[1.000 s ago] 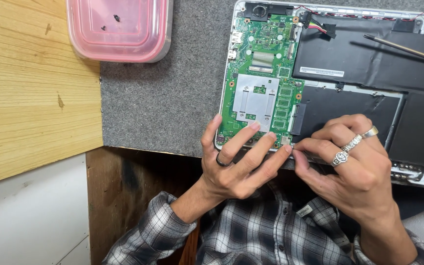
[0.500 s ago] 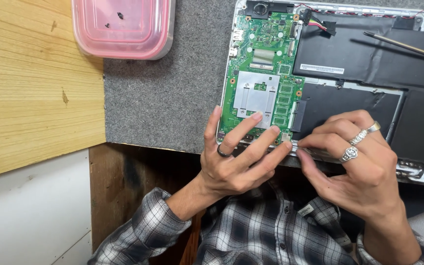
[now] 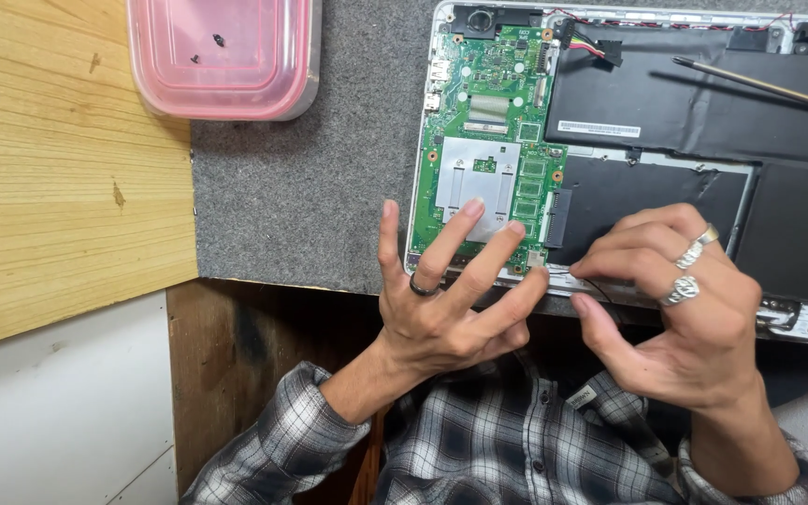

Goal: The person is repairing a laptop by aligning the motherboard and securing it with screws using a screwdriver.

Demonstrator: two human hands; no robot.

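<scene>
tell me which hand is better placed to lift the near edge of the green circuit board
Probably the left hand: its spread fingers already lie over the near edge of the green circuit board. The right hand sits further along the laptop's edge, beside the black battery.

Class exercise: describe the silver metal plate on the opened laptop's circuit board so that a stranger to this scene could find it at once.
Start at the opened laptop on the grey mat; its left part holds a green circuit board. On the board's lower half, just above the left hand fingertips, sits the silver metal plate. It is the only large, plain, shiny rectangle among small chips and black battery panels.
</scene>
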